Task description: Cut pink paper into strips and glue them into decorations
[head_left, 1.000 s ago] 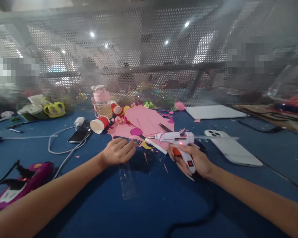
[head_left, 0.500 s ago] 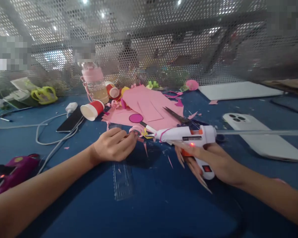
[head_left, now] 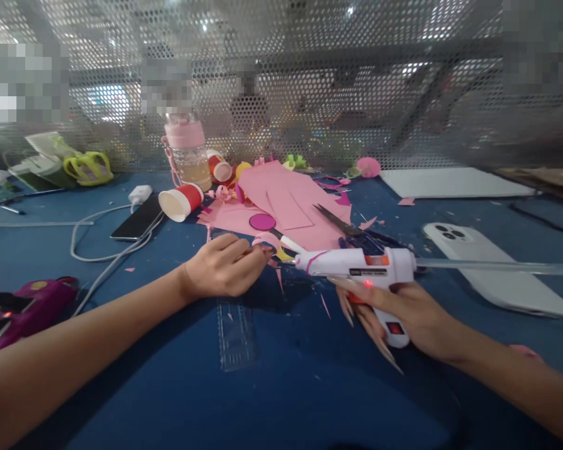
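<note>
My left hand (head_left: pixel 228 265) is closed in a pinch, its fingertips on a curled pink paper strip (head_left: pixel 265 239) that shows just above them. In my right hand (head_left: pixel 415 315) is a white hot glue gun (head_left: pixel 342 262), its red light lit and a long clear glue stick (head_left: pixel 478 267) coming out of the back. The metal nozzle points left, close to my left fingertips; whether it touches the strip I cannot tell. Below my left hand lies a clear plastic ruler (head_left: pixel 236 337), partly covered. Behind the nozzle is a stick-like object with a magenta round end (head_left: pixel 262 222).
Pink paper sheets (head_left: pixel 286 206) and dark scissors (head_left: pixel 335 219) lie ahead. A red paper cup (head_left: pixel 182 202), a bottle (head_left: pixel 186 150), a black phone (head_left: pixel 137 219) and a white cable are left. A magenta power strip (head_left: pixel 32 312) lies nearer; a white phone (head_left: pixel 492 265) is right.
The view has shifted slightly, so most things appear a little further right. Both hands keep their holds, and the nozzle stays close to the left fingertips.
</note>
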A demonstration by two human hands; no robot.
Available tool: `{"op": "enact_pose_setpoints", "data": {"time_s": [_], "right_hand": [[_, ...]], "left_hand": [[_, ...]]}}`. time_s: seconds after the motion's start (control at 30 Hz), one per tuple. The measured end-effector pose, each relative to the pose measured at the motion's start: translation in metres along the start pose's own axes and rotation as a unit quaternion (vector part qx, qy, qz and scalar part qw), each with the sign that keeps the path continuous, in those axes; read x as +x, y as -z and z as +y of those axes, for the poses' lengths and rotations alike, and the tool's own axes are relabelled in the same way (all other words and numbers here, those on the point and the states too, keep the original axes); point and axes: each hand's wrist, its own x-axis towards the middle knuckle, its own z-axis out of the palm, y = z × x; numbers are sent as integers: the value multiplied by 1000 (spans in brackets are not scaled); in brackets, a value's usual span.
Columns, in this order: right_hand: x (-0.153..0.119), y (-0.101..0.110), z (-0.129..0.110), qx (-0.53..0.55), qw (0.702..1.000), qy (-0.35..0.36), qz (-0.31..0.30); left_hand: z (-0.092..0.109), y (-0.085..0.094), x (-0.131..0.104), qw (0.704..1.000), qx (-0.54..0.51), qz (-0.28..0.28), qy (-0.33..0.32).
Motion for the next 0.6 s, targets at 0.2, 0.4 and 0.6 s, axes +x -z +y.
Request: {"op": "enact_pose_setpoints", "data": {"time_s": [0.2,0.4,0.6], "right_hand": [[-2,-2,-3,-28,999,-20,9],[-3,-4,-3,-24,998,-47,29],[-4,-4,-3,-45,997,-59,30]], "left_hand": [[2,-2,-3,1000,-9,-2,20],[1,-1,1,1000,-7,5,12],[1,0,0,1000,-3,-9,14]]}}
